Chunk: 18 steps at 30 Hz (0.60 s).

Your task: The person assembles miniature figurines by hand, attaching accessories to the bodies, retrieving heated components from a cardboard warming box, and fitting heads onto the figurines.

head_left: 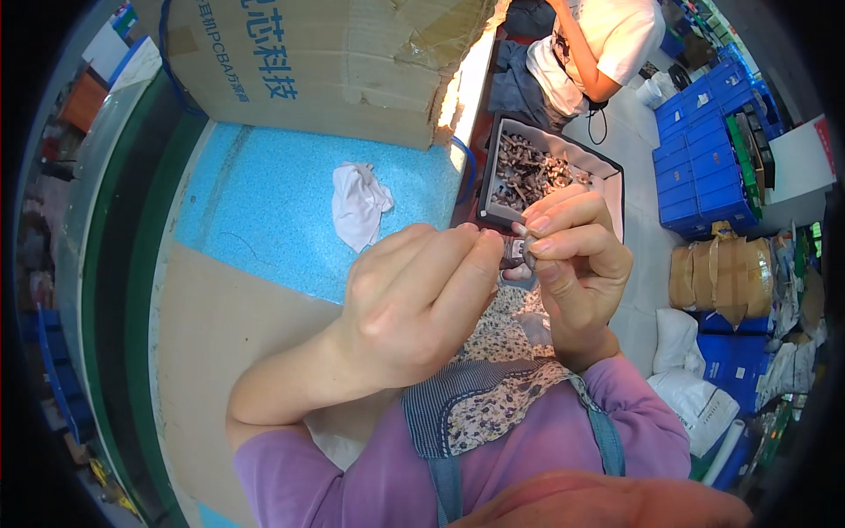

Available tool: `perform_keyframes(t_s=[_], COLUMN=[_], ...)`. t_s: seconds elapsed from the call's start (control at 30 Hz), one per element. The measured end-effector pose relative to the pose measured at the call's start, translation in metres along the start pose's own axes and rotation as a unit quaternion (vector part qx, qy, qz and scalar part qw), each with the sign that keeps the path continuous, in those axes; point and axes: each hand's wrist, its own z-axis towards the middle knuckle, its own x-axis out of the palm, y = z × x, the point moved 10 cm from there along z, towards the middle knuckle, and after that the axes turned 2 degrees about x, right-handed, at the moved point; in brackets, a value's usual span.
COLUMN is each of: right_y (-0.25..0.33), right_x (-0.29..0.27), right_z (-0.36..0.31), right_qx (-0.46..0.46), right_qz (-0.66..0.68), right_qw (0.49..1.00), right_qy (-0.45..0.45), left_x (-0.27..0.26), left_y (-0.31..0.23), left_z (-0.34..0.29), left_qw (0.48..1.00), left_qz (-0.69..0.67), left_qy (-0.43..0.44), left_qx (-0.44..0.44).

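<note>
- Two bare hands up in front of chest, fingertips close together, seen past tabletop's (233, 330) R edge.
- R hand (578, 264): narrow pinch, thumb & fingers on sm. grey part (518, 250).
- L hand (422, 304): fingers bunched narrow, tips right at part's L end; back of hand in the way, so can't tell if gripping.
- Part: btwn both sets of fingertips, held up in air, mostly covered; exact shape too sm. to tell.
- Below hands: floral apron (493, 396) w/ striped pocket, over purple top (378, 480).
- On tabletop: blue mat (264, 207) toward far end; crumpled white cloth (359, 207) on mat, nearer tabletop's R edge than L.
- At tabletop's far edge: big cardboard box (352, 75), blue print on side, torn at lower R corner.
- Along tabletop's L edge: dark green strip (132, 264).
- Off tabletop's R edge: dark-rimmed tray (606, 165), heaped w/ sm. brownish pcs (532, 172), mostly toward tray's L side.
- Just beyond tray: seated co-worker (629, 35), white shirt.
- Far R, on floor: blue crates (704, 150), tan carton (722, 273), white sacks (695, 405).
</note>
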Motion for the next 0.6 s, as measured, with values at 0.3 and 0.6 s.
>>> perform_keyframes(t_s=[0.3,0.6], right_y=[-0.0064,-0.0043], right_x=[-0.0014,-0.0003], right_z=[-0.0070,-0.0077], right_qx=[0.047,0.031], right_qz=[0.035,0.017], right_qw=[0.998,0.999], right_qy=[-0.014,-0.002], left_x=[-0.0012,-0.0015], left_y=[0.0034,0.0023], left_z=[0.0042,0.0004], left_qw=[0.998,1.000], left_qz=[-0.011,-0.013], left_qy=[0.020,0.000], left_qx=[-0.050,-0.026])
